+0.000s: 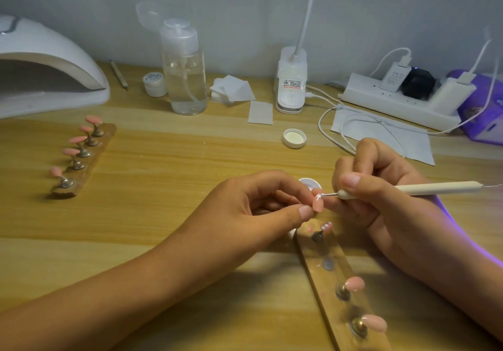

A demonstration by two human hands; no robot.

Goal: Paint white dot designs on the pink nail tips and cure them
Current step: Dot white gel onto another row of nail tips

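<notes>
1. Head view: a wooden table (163, 160) is filling the frame, with a white curing lamp (49, 59) sitting at upper left.
2. The left hand (253, 209), at centre, is pinching a pink nail tip (399, 206) between thumb and fingers, just above a near holder strip (326, 277) that is running toward the bottom edge.
3. The right hand (381, 195), right of centre, is gripping a dotting tool (435, 188), its fingers curled round the shaft and the metal point touching the held tip's upper end.
4. A far holder strip (89, 157) is lying at middle left, carrying five pink tips on stands.
5. On the near strip, a dotted tip (326, 226) bearing three white dots is standing just below the hands; two plain pink tips are sitting lower down.
6. A small white pot (310, 184) is peeking out behind the fingers.
</notes>
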